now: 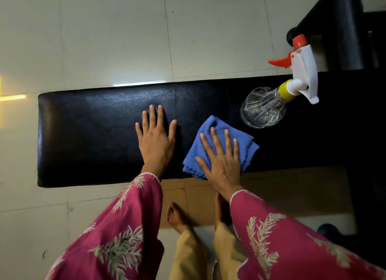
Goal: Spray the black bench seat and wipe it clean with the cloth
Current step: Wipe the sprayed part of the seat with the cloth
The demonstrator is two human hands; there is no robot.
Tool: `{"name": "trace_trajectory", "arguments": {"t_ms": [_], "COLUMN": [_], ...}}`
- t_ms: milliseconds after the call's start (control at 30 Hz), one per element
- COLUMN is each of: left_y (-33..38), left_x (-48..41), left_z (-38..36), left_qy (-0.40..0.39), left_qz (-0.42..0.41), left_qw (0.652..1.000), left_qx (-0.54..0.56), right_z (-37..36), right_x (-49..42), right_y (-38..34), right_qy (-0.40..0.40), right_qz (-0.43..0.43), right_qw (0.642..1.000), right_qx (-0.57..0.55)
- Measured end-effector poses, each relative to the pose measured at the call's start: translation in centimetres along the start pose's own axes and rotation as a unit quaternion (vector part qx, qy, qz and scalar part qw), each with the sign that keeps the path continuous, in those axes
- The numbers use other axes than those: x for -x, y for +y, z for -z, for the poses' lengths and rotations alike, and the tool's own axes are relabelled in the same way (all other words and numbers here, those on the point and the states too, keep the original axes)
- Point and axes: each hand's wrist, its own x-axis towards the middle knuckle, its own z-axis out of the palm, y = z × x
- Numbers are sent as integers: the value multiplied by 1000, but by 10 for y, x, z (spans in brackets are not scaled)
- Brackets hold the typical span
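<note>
The black padded bench seat [87,133] runs left to right across the middle of the view. A folded blue cloth [217,125] lies on it near the front edge. My right hand [221,158] lies flat on the cloth with fingers spread, pressing it to the seat. My left hand [156,139] rests palm down on the bare seat just left of the cloth, holding nothing. A clear spray bottle [265,108] with a yellow collar and a white and red trigger head stands on the seat to the right of the cloth, untouched.
Pale tiled floor [104,39] surrounds the bench. A black upright frame part [342,28] rises at the top right behind the bottle. My bare feet [177,217] stand on the floor just in front of the seat's front edge.
</note>
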Motion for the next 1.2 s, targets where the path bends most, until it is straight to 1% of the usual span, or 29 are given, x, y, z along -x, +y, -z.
{"name": "trace_trajectory", "arguments": {"t_ms": [67,100,133,233,267,300,400,433,467,567,600,633,733,867,1033,1100,1200], "left_y": [-2,-4,-6,-10,-10,-10,-10,-10,-10,-12,-13,-14,-13,-12,3,16,52], "left_x": [2,2,3,3,3,3,3,2,2,1,0,0,1,1,0,3,13], "left_z": [-1,-1,-1,-1,-1,-2,-5,-5,-5,-6,-6,-7,-8,-6,12,21,38], "left_qy": [1,1,1,1,1,1,2,2,2,4,6,9,15,3,-14,-17,-56], "left_qz": [-9,-13,-18,-34,-35,-33,-27,-27,-28,-31,-33,-35,-41,-36,-25,-47,-146], "left_qw": [1000,1000,1000,999,999,999,1000,1000,1000,999,999,999,999,999,1000,998,978], "left_qx": [-5,-8,-11,-18,-16,-13,-6,-4,-2,-6,-8,-10,-17,-17,8,45,136], "right_z": [1,2,2,5,5,5,8,10,11,11,10,10,11,12,28,35,49], "right_x": [-14,-23,-31,-47,-49,-50,-63,-72,-80,-94,-94,-93,-95,-94,-74,-53,-9], "right_y": [12,18,21,10,3,-2,6,12,15,3,-3,-7,0,-1,-2,5,23], "right_qy": [2,6,12,24,25,19,-7,-9,-5,7,7,5,-10,-8,-29,-38,-61], "right_qz": [73,86,78,-17,-33,-25,77,92,84,-20,-35,-26,36,15,7,-8,-52], "right_qw": [997,996,997,999,999,999,997,996,996,1000,999,1000,999,1000,997,996,995], "right_qx": [4,2,0,-15,-12,-10,-6,-8,-11,-19,-14,-9,-3,-11,-65,-77,-65]}}
